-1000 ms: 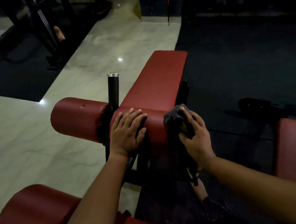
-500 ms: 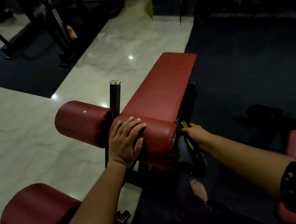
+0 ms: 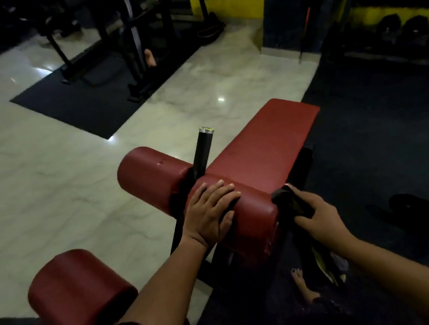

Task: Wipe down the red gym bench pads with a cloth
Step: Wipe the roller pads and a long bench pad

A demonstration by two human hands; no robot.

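Red pad [image 3: 256, 220] under flat left fingers [image 3: 212, 192]; cloth [image 3: 288, 202] within right fingers [image 3: 304, 219]

I count three red rollers [image 3: 249, 213]: one under my left fingers [image 3: 212, 190], one just left of them, one nearer me. One flat red pad [image 3: 267, 148] lies beyond. One dark cloth [image 3: 291, 202] is in my right fingers [image 3: 308, 217]. One black post [image 3: 203, 150].

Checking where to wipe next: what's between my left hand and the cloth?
Only bare red roller pad, from the left hand to the cloth, in the head view.
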